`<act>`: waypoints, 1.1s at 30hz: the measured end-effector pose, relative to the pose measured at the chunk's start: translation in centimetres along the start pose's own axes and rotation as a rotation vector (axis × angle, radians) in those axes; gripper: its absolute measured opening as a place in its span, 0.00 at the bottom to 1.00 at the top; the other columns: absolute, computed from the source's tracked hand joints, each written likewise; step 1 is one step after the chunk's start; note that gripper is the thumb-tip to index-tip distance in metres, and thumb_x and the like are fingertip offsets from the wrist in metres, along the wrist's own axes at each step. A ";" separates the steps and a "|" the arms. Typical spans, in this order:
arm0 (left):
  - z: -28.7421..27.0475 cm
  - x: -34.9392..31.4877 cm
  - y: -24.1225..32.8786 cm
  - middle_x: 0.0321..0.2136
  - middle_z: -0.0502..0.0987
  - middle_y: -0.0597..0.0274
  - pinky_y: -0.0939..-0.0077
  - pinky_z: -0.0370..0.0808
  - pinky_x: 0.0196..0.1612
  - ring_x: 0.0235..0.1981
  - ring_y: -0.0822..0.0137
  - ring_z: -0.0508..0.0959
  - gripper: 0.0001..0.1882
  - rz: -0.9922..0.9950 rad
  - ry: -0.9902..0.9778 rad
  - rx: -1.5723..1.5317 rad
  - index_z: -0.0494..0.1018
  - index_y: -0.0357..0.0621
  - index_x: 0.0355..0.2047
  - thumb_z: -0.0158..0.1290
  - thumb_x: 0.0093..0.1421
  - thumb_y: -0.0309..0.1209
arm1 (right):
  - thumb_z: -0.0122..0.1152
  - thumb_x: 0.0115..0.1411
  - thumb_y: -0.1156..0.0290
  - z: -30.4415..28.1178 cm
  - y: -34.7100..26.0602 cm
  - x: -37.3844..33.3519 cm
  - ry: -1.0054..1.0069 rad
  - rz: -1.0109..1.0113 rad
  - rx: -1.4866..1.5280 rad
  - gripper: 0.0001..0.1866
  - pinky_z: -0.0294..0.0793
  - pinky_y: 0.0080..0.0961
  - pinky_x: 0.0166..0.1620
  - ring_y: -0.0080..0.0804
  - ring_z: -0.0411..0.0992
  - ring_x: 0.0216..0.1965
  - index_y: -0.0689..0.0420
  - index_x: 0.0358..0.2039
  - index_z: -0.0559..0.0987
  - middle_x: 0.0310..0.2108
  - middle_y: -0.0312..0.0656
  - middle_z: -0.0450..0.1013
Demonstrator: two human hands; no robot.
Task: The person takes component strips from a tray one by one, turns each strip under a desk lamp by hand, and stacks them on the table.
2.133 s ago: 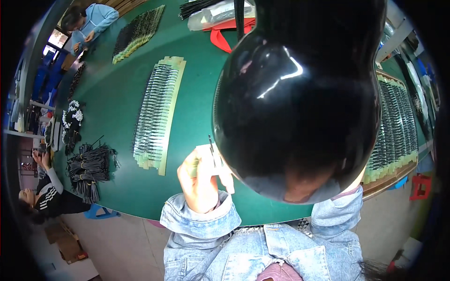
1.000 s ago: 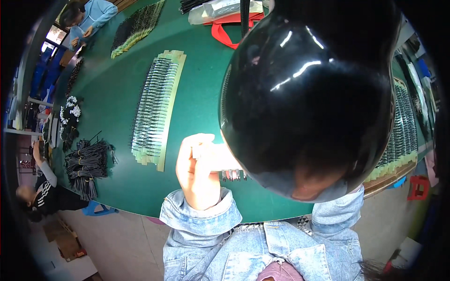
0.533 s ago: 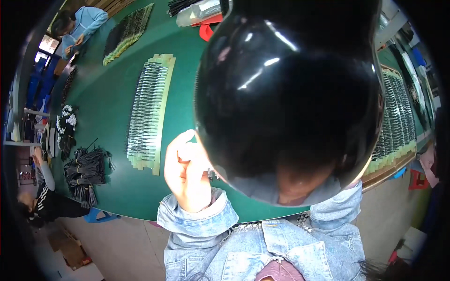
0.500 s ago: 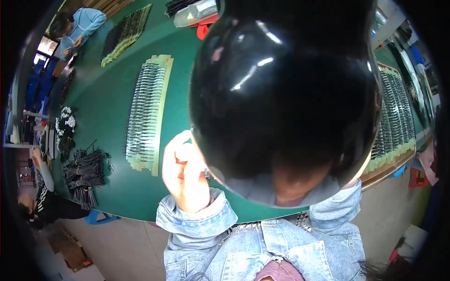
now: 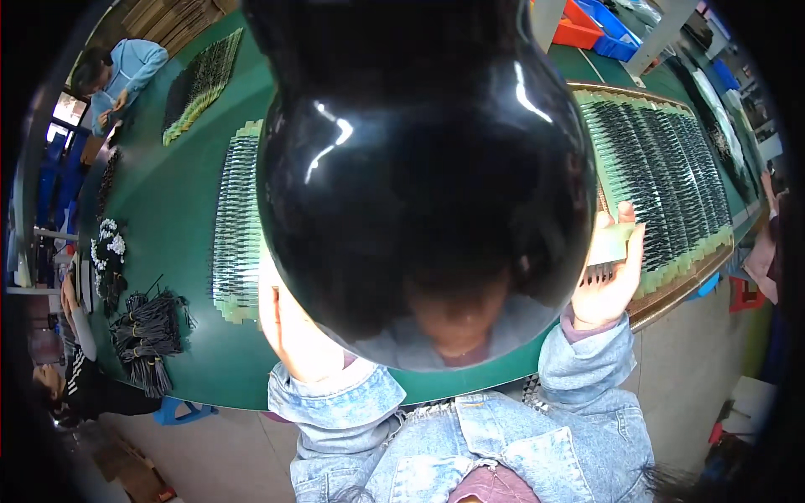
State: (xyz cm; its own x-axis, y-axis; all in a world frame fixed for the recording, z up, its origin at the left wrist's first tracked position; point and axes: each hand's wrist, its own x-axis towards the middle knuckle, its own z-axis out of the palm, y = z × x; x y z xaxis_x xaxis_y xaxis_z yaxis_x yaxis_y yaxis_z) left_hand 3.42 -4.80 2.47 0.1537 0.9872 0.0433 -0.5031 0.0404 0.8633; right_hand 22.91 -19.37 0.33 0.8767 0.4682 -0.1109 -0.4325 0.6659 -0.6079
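My right hand (image 5: 605, 293) is closed around a short pale-green tape strip (image 5: 612, 245) with several dark, thin pins hanging from its lower edge. It is beside the wooden-edged board at the right. My left hand (image 5: 295, 331) is at the left rim of a big glossy black dome, probably a lamp shade (image 5: 428, 193). The dome covers most of its fingers, so whether it holds anything is hidden. Left of that hand lies a long row of dark wire pieces with green tape ends (image 5: 237, 226), partly covered by the dome.
The board (image 5: 662, 310) carries several rows of green-taped dark pieces. Bundles of black wires (image 5: 151, 335) lie on the green table (image 5: 159, 218) at the left, near white-tipped pieces (image 5: 109, 239). Red (image 5: 577, 23) and blue bins (image 5: 610, 29) stand far right. Two people work at the left.
The view has swung right, so the dome appears further left. My right hand has come out from behind it, with the taped strip. My left hand's fingers are now mostly hidden.
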 end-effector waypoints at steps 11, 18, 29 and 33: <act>-1.9 -0.2 1.1 0.30 0.70 0.54 0.76 0.70 0.32 0.31 0.66 0.71 0.09 -0.036 0.212 0.041 0.67 0.36 0.28 0.40 0.47 0.27 | 0.35 0.57 0.56 -2.1 0.8 0.0 -0.489 0.176 0.001 0.20 0.64 0.36 0.44 0.42 0.65 0.41 0.57 0.45 0.60 0.40 0.55 0.65; -6.1 1.4 0.6 0.50 0.59 0.56 0.61 0.62 0.49 0.49 0.57 0.61 0.25 -0.199 -0.376 -0.675 0.57 0.44 0.50 0.42 0.53 0.41 | 0.33 0.58 0.54 -2.0 0.7 0.0 -0.509 0.195 0.017 0.22 0.62 0.36 0.46 0.42 0.64 0.43 0.59 0.41 0.64 0.40 0.54 0.65; -8.9 1.6 0.1 0.34 0.67 0.58 0.71 0.68 0.33 0.30 0.64 0.68 0.16 -0.142 -0.131 -0.309 0.62 0.40 0.42 0.42 0.55 0.35 | 0.29 0.56 0.46 -2.5 1.2 -0.1 -0.495 0.243 0.067 0.33 0.67 0.29 0.33 0.37 0.69 0.24 0.67 0.40 0.67 0.31 0.51 0.70; -9.3 1.6 0.2 0.46 0.64 0.56 0.64 0.66 0.46 0.44 0.59 0.66 0.19 -0.196 -0.111 -0.241 0.59 0.40 0.46 0.37 0.57 0.37 | 0.30 0.56 0.46 -2.4 1.1 -0.4 -0.480 0.275 -0.015 0.34 0.67 0.28 0.32 0.36 0.68 0.22 0.70 0.41 0.65 0.28 0.50 0.70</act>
State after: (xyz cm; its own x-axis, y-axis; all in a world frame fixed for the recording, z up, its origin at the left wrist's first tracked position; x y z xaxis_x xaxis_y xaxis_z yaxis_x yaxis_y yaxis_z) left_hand -4.31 -1.75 -1.98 0.3531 0.9345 -0.0459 -0.6393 0.2768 0.7174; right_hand 22.58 -20.23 -2.19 0.5359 0.8381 0.1019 -0.6254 0.4751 -0.6190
